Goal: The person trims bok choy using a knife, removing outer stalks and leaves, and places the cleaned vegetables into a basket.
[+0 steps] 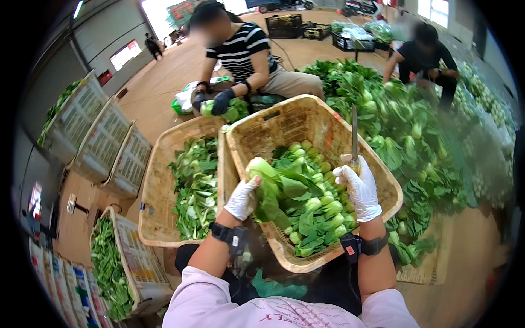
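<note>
The room is bright. White light glares through the tall open doorway (155,22) at eleven o'clock and the square white window (433,10) between one and two. The pale green leafy vegetable (268,177) near the middle looks clear. Near three, the green leafy heap (415,142) looks foggy. White plastic crates (94,147) at nine look bent.

The left hand (241,198) grips a bok choy (267,183) over the crate (276,128); the right hand (360,188) holds a knife (354,134) pointing up; a heap of greens (407,145) lies to the crate's right

Greens (327,210) lie in a crate (290,126) left of a heap (407,147).
</note>
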A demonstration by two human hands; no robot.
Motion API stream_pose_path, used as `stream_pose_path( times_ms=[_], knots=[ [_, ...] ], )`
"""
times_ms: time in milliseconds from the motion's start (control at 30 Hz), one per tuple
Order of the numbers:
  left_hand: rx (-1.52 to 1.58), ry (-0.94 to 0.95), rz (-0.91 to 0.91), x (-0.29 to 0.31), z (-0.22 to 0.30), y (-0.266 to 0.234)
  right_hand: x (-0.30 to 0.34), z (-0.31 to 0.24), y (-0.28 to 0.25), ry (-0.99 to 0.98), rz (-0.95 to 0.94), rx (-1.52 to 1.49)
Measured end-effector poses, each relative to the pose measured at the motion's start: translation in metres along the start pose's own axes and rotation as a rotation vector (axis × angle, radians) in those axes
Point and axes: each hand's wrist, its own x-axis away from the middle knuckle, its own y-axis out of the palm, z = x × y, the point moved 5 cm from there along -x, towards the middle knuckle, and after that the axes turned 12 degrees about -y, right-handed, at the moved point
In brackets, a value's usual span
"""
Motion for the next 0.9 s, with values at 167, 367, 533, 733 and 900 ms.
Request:
stream_pose_path(
  times_ms=[167,367,533,733,900],
  knots=[
    [0.143,0.294,0.201,0.079,0.043,-0.088,0.009,0.013,0.052,-0.029,-0.111,0.016],
    [0.364,0.483,0.307,0.139,0.039,-0.162,0.027,0.038,0.116,-0.063,-0.253,0.134],
    [0.297,0.530,0.520,0.181,0.035,-0.200,0.052,0.061,0.170,0.003,-0.426,0.150],
    [0.042,0.626,0.583,0.226,0.050,-0.191,0.075,0.086,0.207,0.045,-0.483,0.152],
    [-0.516,0.724,0.749,0.238,0.053,-0.192,0.093,0.066,0.258,0.053,-0.574,0.203]
  ],
)
